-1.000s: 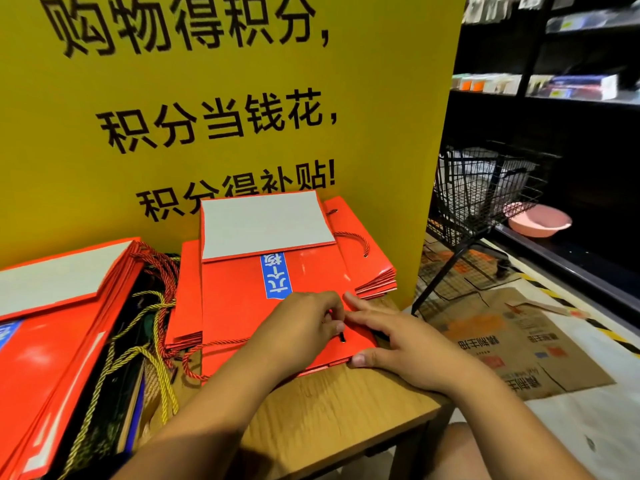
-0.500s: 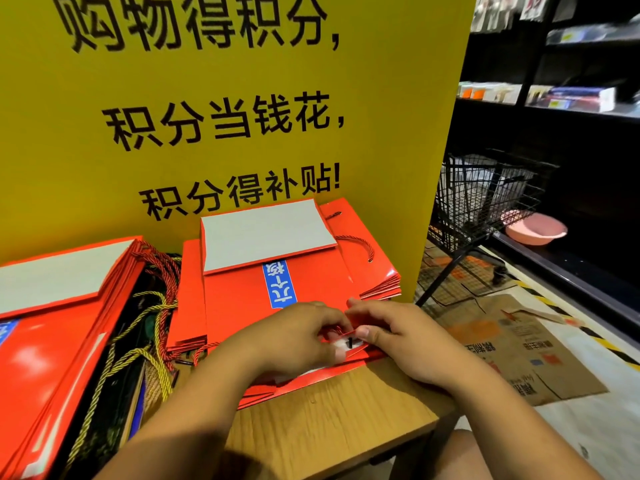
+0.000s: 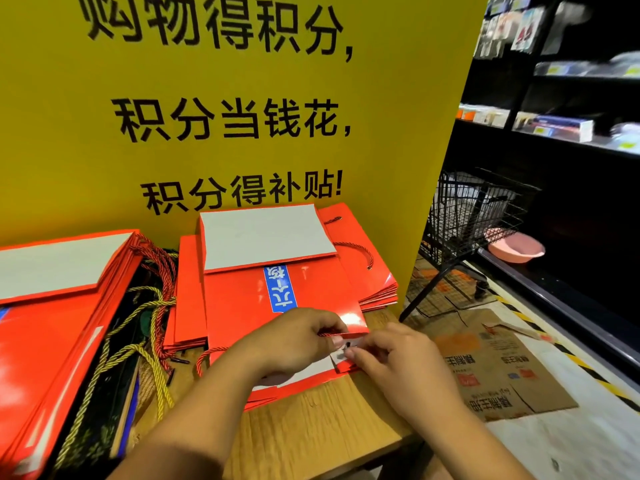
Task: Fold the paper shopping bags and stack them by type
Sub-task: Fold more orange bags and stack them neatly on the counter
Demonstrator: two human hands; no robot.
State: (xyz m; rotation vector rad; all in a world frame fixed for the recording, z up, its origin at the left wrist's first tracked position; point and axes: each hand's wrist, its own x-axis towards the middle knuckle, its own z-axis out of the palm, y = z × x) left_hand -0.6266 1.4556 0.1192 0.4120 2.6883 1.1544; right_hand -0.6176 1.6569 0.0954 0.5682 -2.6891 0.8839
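A flat red paper bag [image 3: 242,306] with a blue label strip lies on top of a stack of red bags [image 3: 367,271] at the middle of the wooden table [image 3: 329,431]. Its grey-white base flap is folded over at the far end. My left hand [image 3: 294,344] pinches the bag's near top edge, beside a red cord handle. My right hand [image 3: 398,362] pinches the same edge from the right, fingertips meeting the left hand's. The edge is lifted, showing the white inside. A second pile of larger red bags [image 3: 52,323] lies at the left.
Dark bags with gold and red cord handles [image 3: 145,323] sit between the two piles. A yellow sign board [image 3: 225,98] stands behind the table. To the right are a black wire basket [image 3: 478,209], a pink basin [image 3: 516,249], flattened cardboard [image 3: 498,362] on the floor and dark shelves.
Both hands went from resting flat on the bag's near edge to pinching it and lifting it open, so the white inside shows. The view moved slightly closer.
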